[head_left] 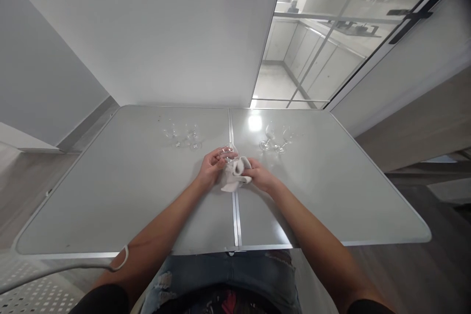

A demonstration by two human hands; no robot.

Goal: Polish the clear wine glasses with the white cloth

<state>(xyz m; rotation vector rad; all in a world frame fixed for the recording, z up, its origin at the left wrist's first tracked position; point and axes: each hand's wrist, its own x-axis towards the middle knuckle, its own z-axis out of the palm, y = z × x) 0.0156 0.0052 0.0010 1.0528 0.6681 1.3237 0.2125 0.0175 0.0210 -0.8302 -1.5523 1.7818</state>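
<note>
Over the table's middle seam, my left hand [212, 166] grips a clear wine glass [228, 151] by its bowl, fingers wrapped around it. A bunched white cloth [232, 176] is in my right hand [259, 174], just below and against the glass. The cloth hides the lower part of the glass, so I cannot tell how the stem lies. Behind my hands stand more clear stemmed glasses: a pair on the left, one a glass [194, 136] and the other a glass [173, 135], and a pair on the right, a glass [267, 138] and a glass [284, 140].
The pale folding table [121, 191] has a metal edge and a metal centre seam [236, 221]. A white wall [176, 49] rises behind it. At the right is a glazed door [305, 59]. A white cable [73, 268] crosses near my left forearm.
</note>
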